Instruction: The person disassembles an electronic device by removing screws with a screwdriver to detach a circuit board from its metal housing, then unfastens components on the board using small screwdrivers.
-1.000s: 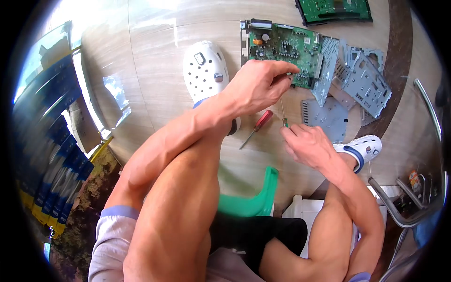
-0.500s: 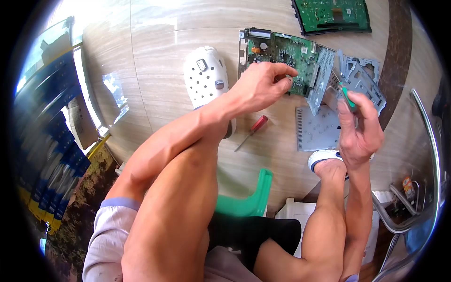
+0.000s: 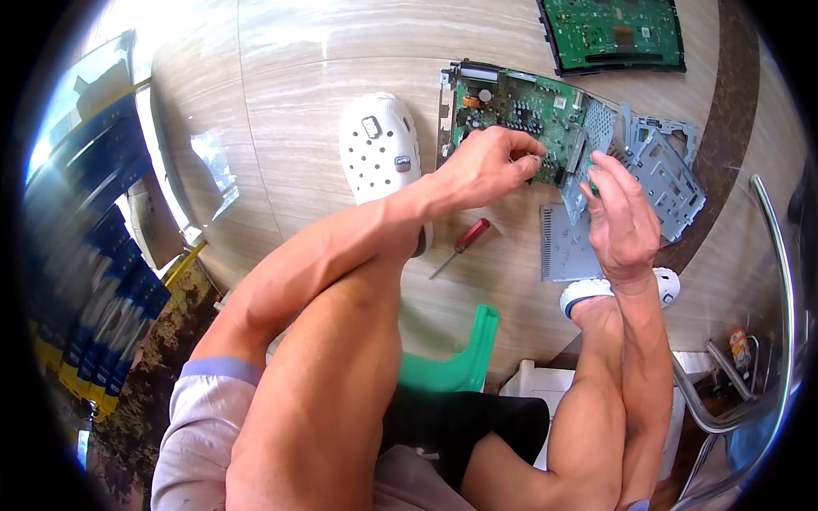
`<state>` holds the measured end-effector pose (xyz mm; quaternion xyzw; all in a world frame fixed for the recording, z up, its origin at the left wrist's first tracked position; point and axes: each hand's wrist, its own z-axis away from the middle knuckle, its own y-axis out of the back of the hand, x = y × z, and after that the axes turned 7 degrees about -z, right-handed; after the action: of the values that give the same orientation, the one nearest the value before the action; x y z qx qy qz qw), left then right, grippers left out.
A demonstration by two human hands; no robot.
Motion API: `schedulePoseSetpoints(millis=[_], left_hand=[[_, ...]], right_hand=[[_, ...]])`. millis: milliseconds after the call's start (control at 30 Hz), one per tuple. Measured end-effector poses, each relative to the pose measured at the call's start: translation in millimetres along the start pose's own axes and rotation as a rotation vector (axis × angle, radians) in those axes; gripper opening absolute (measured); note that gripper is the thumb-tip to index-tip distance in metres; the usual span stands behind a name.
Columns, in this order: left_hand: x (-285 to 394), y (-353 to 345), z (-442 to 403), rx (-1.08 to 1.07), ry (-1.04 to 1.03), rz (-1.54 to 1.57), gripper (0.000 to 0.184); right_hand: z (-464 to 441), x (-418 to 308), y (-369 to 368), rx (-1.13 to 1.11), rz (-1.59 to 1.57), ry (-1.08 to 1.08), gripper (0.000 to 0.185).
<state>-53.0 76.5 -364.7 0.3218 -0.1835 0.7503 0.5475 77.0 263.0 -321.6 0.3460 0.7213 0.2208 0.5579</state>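
Observation:
My left hand [image 3: 497, 167] is over the near edge of a green circuit board [image 3: 521, 115] on a metal frame. Its thumb and index finger are pinched together; whatever is between them is too small to make out. My right hand [image 3: 625, 223] is closed on a screwdriver [image 3: 594, 186] with a green handle, mostly hidden by the fingers. It is held beside the board's right end, above a perforated metal panel [image 3: 599, 128]. A screwdriver with a red handle [image 3: 472, 234] lies on the floor, nearer to me than the board.
Another green board in a black frame [image 3: 615, 34] lies at the far right. Cut-out metal plates [image 3: 669, 183] and a flat metal cover [image 3: 564, 247] rest on the tiles. White clogs [image 3: 379, 149] are on my feet. A chrome tube [image 3: 780, 255] curves along the right.
My right hand has moved left and turned, bringing the green screwdriver closer to the board. My left hand keeps its pinch near the board's edge. The view has shifted slightly.

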Motion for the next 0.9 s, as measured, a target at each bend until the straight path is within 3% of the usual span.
schedulePoseSetpoints(millis=[900], left_hand=[[3.9,1.4,6.0,-0.016,-0.055,-0.089,0.040]], right_hand=[[-7.3,2.9,-7.2,-0.074,0.028,-0.021,0.037]])
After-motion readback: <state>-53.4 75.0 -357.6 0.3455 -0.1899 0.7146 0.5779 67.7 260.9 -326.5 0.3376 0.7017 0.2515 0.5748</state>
